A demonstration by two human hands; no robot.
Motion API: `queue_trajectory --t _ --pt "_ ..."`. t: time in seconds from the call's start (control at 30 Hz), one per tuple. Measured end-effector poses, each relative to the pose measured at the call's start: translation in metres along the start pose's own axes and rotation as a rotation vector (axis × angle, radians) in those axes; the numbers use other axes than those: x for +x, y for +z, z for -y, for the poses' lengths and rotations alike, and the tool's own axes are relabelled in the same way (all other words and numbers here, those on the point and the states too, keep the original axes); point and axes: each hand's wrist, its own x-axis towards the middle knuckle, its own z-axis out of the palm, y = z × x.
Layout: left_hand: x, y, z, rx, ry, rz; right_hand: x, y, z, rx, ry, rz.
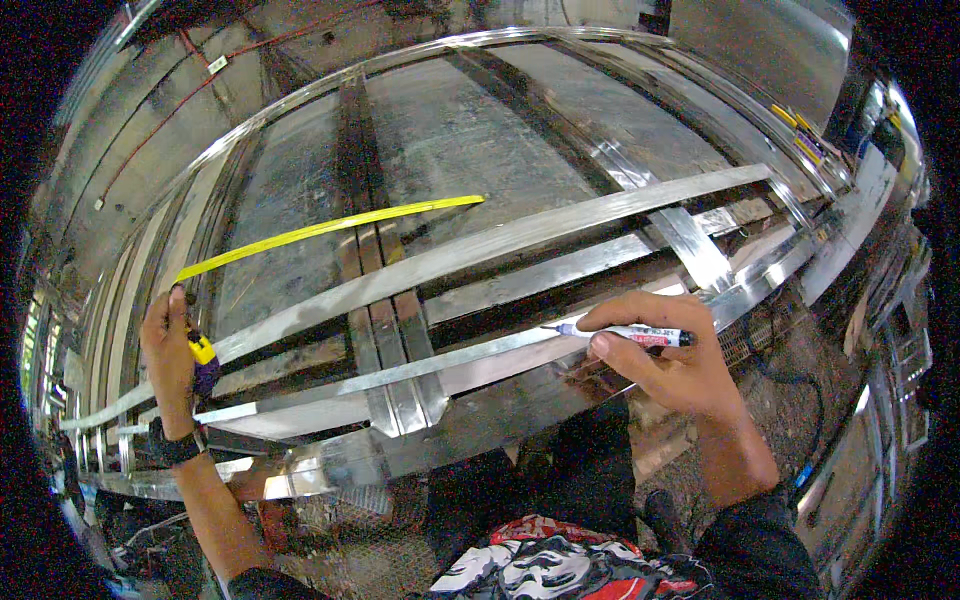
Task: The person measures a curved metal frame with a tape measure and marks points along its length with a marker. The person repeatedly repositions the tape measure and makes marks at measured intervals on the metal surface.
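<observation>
My left hand (168,345) is closed around a yellow-and-dark tape measure (202,352). Its yellow blade (330,228) sticks out to the right, with the free end over the dark sheet beyond the long bars. In my right hand (672,365), thumb and fingers pinch a white marker pen (635,332) with a dark rear end. The pen's tip points left, at or just above the near silver metal bar (470,358); contact is hard to tell. A second, wider silver bar (500,238) lies farther off, roughly parallel to it.
Metal crosspieces (700,250) run under the long bars, with gaps between them. A large dark sheet (430,130) spreads behind. Several yellow tools or sticks (797,130) lie at the far right. A dark cable (815,400) hangs right of my right arm.
</observation>
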Motion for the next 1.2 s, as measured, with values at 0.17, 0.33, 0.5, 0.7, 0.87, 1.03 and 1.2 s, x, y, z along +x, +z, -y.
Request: queue_trajectory --t 0.17,0.33,0.5,0.7,0.87,1.03,1.2 --pt "-0.007 -0.001 -0.02 0.197 0.155 0.011 0.01 0.024 0.006 -0.014 -0.053 0.101" --pt "-0.024 0.007 -0.057 0.206 0.12 0.067 0.015 0.048 0.003 -0.054 -0.116 0.108" --pt "-0.024 0.012 -0.054 0.168 0.106 0.107 0.014 0.054 0.007 -0.101 -0.064 0.118" --pt "-0.03 0.01 -0.061 0.213 0.083 0.167 0.019 0.073 0.016 -0.069 -0.096 0.147" --pt "-0.027 0.013 -0.053 0.209 0.115 0.199 0.032 0.098 0.024 -0.055 -0.208 0.21" --pt "-0.025 0.005 -0.053 0.2 0.076 0.297 0.041 0.114 0.028 -0.03 -0.272 0.242" --pt "-0.023 0.003 -0.036 0.09 0.12 0.363 0.051 0.09 0.024 -0.023 -0.279 0.095"
